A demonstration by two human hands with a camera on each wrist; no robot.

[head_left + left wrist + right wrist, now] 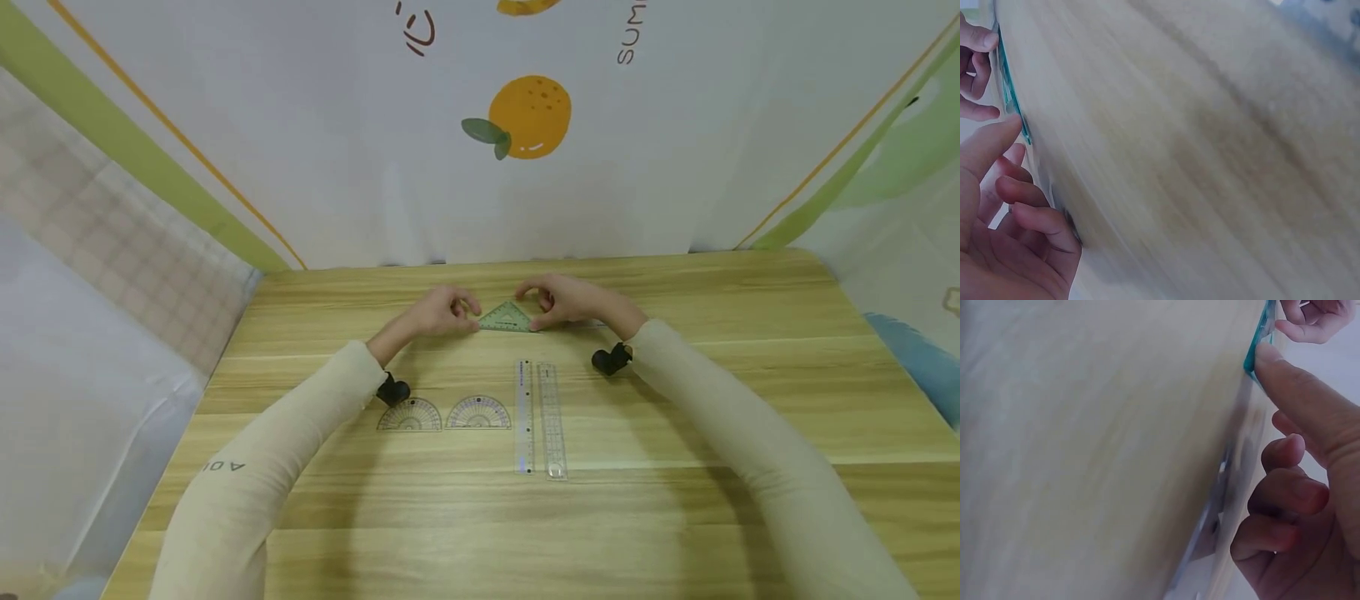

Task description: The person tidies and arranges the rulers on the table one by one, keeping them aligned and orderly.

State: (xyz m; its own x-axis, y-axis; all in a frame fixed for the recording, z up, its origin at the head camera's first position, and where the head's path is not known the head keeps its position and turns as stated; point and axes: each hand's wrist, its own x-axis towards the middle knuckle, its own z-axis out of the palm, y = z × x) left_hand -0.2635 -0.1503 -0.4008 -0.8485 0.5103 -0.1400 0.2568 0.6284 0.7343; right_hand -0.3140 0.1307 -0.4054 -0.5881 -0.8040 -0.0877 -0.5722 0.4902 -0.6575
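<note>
A green triangular set square (507, 317) lies on the wooden table with its peak pointing away from me. My left hand (444, 311) is at its left corner, thumb tip touching or almost touching the edge, the other fingers loosely bent. At the opposite corner, my right hand (566, 300) presses the green plastic with its thumb (1291, 381), while its index finger arches near the peak. Under the right hand lies a clear flat piece (1200, 547), mostly hidden, its kind unclear. In the left wrist view, the set square (1011, 87) shows edge-on between both hands.
Nearer to me lie two clear protractors (410, 415), side by side. To their right are a clear ruler (524, 417) and a second clear ruler (553, 421), roughly parallel. A printed cloth (337, 150) hangs behind the table's back edge. Black wrist cameras sit on both sleeves.
</note>
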